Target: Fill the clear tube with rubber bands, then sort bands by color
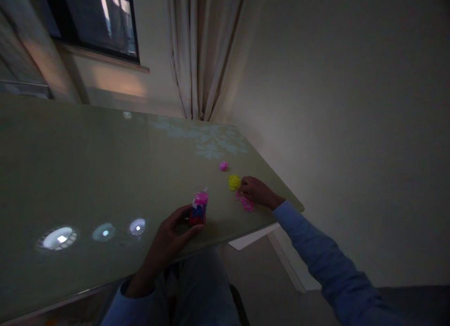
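Note:
My left hand [172, 233] holds a small clear container [199, 207] upright near the table's front edge, its thumb and fingers around the lower part. Pink, blue and red contents show through its sides. My right hand [258, 192] is further right, fingers bent together over the small pieces, and what they pinch, if anything, is too small to make out. Beside its fingertips lies a yellow pile [234, 182]. A loose pink pile [245, 202] spreads just below that hand. Behind the yellow pile sits a small pink bundle [223, 166].
The glossy table [105, 176] reflects round lights at the left and has a pale leaf pattern near its back right corner. Its right edge runs close to a wall [337, 129]. A curtain [200, 49] hangs behind it.

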Action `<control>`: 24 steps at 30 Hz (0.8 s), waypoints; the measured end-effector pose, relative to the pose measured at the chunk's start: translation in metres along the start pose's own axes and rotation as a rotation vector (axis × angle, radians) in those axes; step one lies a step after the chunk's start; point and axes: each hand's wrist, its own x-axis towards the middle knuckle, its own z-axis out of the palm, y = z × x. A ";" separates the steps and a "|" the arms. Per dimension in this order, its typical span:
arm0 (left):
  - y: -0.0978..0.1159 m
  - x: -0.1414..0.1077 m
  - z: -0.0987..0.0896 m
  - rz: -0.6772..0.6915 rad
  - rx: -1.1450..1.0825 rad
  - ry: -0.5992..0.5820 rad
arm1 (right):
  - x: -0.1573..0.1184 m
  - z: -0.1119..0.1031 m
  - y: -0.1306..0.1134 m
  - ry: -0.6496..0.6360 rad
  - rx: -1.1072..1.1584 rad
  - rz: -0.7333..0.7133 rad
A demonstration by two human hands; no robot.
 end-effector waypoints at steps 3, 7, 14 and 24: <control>-0.001 0.000 0.000 -0.005 -0.003 0.004 | 0.003 0.001 0.004 0.007 0.011 -0.069; -0.002 0.000 0.000 -0.017 0.011 -0.004 | 0.008 0.000 0.008 -0.011 -0.005 -0.133; -0.002 -0.001 -0.002 -0.023 0.044 -0.004 | 0.013 -0.007 0.010 -0.099 -0.080 -0.172; -0.002 -0.001 -0.001 -0.006 0.058 0.004 | 0.005 -0.006 0.013 -0.131 -0.134 -0.127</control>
